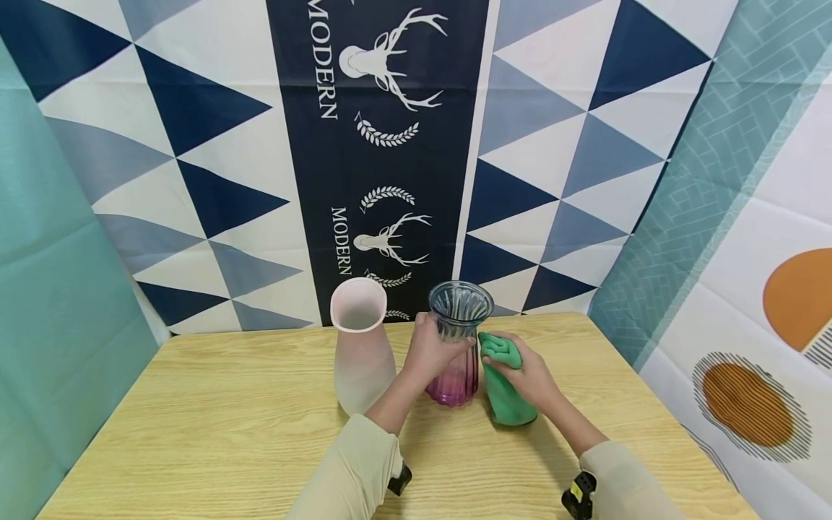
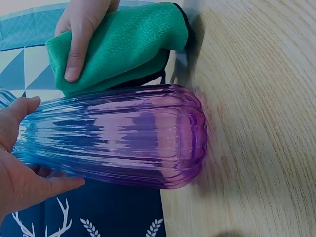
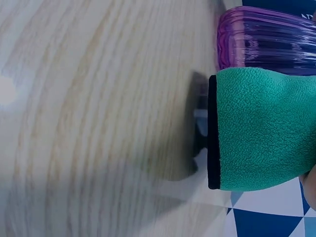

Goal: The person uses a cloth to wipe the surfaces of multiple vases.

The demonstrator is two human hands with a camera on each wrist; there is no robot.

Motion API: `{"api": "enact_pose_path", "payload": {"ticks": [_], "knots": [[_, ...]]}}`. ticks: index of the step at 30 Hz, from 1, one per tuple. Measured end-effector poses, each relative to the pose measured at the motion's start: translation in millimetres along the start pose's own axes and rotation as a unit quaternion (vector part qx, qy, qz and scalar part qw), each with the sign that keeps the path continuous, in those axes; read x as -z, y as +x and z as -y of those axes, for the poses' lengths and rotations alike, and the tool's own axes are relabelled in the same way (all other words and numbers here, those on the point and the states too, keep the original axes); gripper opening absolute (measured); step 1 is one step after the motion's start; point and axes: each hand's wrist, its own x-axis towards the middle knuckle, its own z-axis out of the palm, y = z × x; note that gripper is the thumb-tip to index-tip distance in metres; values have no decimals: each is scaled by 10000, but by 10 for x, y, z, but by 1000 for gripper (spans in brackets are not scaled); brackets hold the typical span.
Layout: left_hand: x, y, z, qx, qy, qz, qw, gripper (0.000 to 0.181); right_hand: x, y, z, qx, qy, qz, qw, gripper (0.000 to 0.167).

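Observation:
A ribbed glass vase (image 1: 453,375), blue at the flared top and pink-purple at the base, stands upright on the table. My left hand (image 1: 437,348) grips it round the neck, thumb and fingers on either side in the left wrist view. Just right of the vase, my right hand (image 1: 529,372) holds a folded green cloth (image 2: 123,44) with a dark edge. The cloth hangs down beside the glass, its lower edge a little above the table in the right wrist view. In that view only a bit of the right hand (image 3: 310,188) shows.
A tall vase (image 1: 364,368), pale pink shading to white, stands left of the glass vase, close to my left forearm. The wooden table (image 1: 227,433) meets a patterned cloth backdrop (image 1: 390,173) behind. More hanging cloth (image 1: 734,347) borders the right side.

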Motion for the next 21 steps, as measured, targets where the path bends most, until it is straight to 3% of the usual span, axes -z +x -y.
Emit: {"api": "enact_pose_path", "payload": {"ticks": [9, 21], "knots": [[36, -30, -26, 33, -82, 2, 10000, 72, 81, 72, 115, 29, 152, -408, 9990, 47], [70, -37, -19, -57, -92, 164, 9998, 66, 183, 172, 286, -21, 423, -787, 9960, 50]]}}
